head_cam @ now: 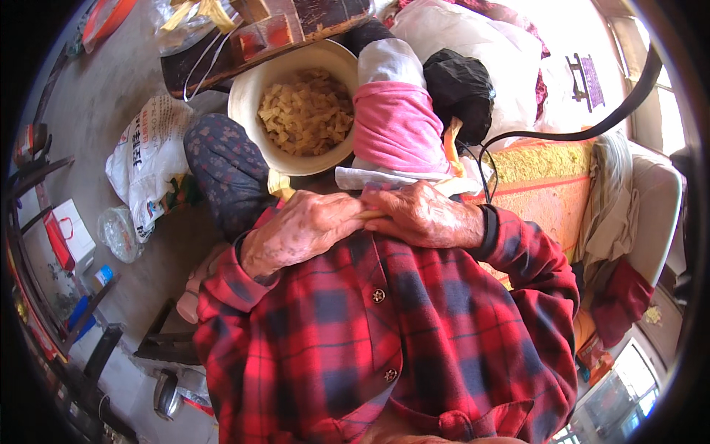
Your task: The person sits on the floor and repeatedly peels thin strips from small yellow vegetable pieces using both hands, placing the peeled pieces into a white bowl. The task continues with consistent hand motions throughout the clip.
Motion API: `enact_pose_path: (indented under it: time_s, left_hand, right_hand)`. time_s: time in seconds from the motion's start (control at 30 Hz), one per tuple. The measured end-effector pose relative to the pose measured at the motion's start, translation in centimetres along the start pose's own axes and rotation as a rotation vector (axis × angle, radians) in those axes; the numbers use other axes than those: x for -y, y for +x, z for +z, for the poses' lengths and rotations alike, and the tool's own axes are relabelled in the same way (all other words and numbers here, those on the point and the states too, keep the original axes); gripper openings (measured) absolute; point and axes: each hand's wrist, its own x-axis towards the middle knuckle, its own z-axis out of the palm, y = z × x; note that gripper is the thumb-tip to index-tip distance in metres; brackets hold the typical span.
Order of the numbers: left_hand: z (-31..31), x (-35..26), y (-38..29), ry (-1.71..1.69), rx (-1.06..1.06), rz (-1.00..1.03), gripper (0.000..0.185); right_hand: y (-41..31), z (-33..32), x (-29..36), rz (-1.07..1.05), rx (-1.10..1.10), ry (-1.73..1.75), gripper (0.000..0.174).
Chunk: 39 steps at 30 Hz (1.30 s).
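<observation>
My left hand (pixel 310 225) and my right hand (pixel 424 213) meet in front of my chest. Both grip a thin, pale yellowish strip (pixel 373 214), its middle showing between the fingers. A wider pale end (pixel 280 184) sticks out past my left hand, and another pale piece (pixel 456 185) lies beyond my right hand. What the pieces are made of I cannot tell. Past my hands, a large cream basin (pixel 244 108) holds many small pale yellow-brown pieces (pixel 305 111). My right leg bears a pink cloth (pixel 396 127), with another pale strip (pixel 454 147) beside it.
A worn wooden bench (pixel 327 19) overhangs the basin's far side. At the left lie a printed white sack (pixel 161 133) and a clear plastic bag (pixel 119 233). A black plastic bag (pixel 460 91) and a black cable (pixel 560 134) are at the right.
</observation>
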Motion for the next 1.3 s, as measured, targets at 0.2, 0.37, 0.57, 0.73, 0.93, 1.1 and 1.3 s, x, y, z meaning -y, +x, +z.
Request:
enact_pose_path:
  time_s: [0.2,0.37,0.57,0.73,0.93,1.1,1.3]
  left_hand:
    - [-3.1,0.9,-5.6,-0.13,-0.038,-0.187,0.013]
    - [-4.2,1.8,-7.7,-0.097,-0.027,-0.306,0.012]
    - [-2.9,2.1,-6.2,-0.063,-0.023,-0.269,0.014]
    - [-3.3,2.3,-6.8,-0.241,-0.059,-0.322,0.021]
    - [-4.7,2.3,-9.1,-0.24,0.031,-0.41,0.029]
    - [-5.9,2.1,-11.4,-0.474,0.003,-0.517,0.036]
    - [-4.8,1.4,-11.8,-1.009,-0.669,-0.223,0.032]
  right_hand:
    - [0.0,-0.6,-0.6,-0.049,0.16,-0.049,0.017]
    - [1.1,-0.8,-1.0,0.017,0.328,-0.149,0.022]
    - [3.6,1.2,-1.0,-0.038,0.26,-0.066,0.022]
    - [4.4,1.5,-0.9,-0.06,0.284,0.053,0.02]
    - [4.7,1.7,-1.6,-0.153,0.298,-0.009,0.024]
    - [5.2,1.5,-1.1,-0.057,0.354,0.13,0.024]
    - [7.5,1.8,0.5,-0.079,0.185,0.306,0.025]
